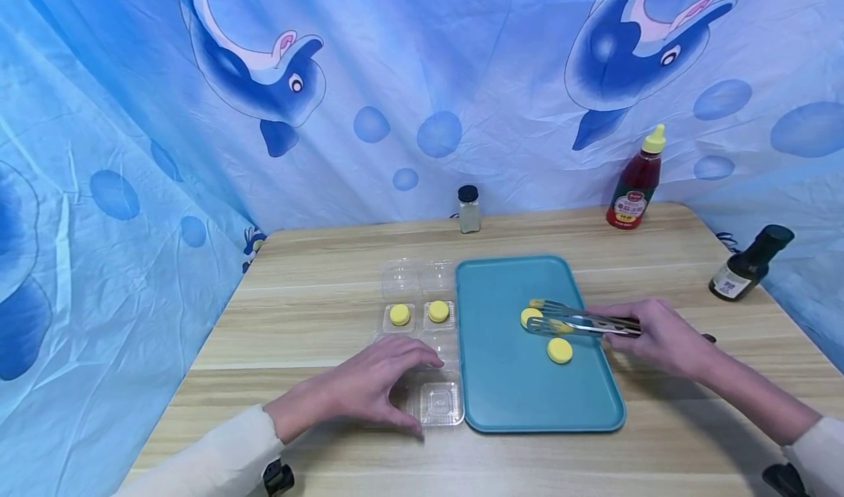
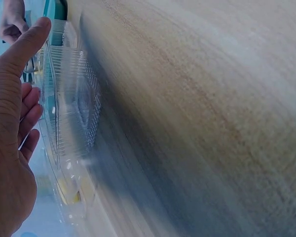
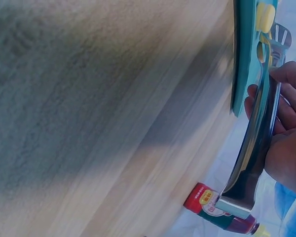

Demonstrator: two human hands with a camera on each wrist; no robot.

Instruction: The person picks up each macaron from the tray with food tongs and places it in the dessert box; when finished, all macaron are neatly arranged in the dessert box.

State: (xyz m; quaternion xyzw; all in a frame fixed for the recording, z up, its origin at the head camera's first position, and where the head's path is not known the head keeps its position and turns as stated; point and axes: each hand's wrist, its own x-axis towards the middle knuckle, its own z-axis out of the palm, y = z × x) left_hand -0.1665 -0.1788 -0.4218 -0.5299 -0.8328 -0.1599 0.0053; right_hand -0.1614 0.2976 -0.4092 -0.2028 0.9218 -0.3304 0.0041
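My right hand [image 1: 659, 336] grips metal tongs [image 1: 609, 324] at the right side of the teal tray [image 1: 514, 394]. Their slotted tips are apart over yellow macarons, partly covering them. A further yellow macaron [image 1: 560, 350] lies uncovered on the tray just below the tongs. My left hand [image 1: 376, 380] hovers with thumb and fingers spread at the clear plastic box [image 1: 440, 403], left of the tray. Behind it, two compartments each carry a yellow macaron, one on the left [image 1: 398, 314] and one on the right [image 1: 438, 311]. In the left wrist view, nothing lies between the left thumb and fingers.
Clear lids [image 1: 401, 278] stand raised behind the filled compartments. A small black-capped jar [image 1: 469, 211] is at the back edge, with a red sauce bottle [image 1: 631, 189] farther right. Near the right edge stands a dark bottle [image 1: 748, 266]. A blue dolphin-print curtain [image 1: 409, 64] hangs behind the wooden table [image 1: 297, 277].
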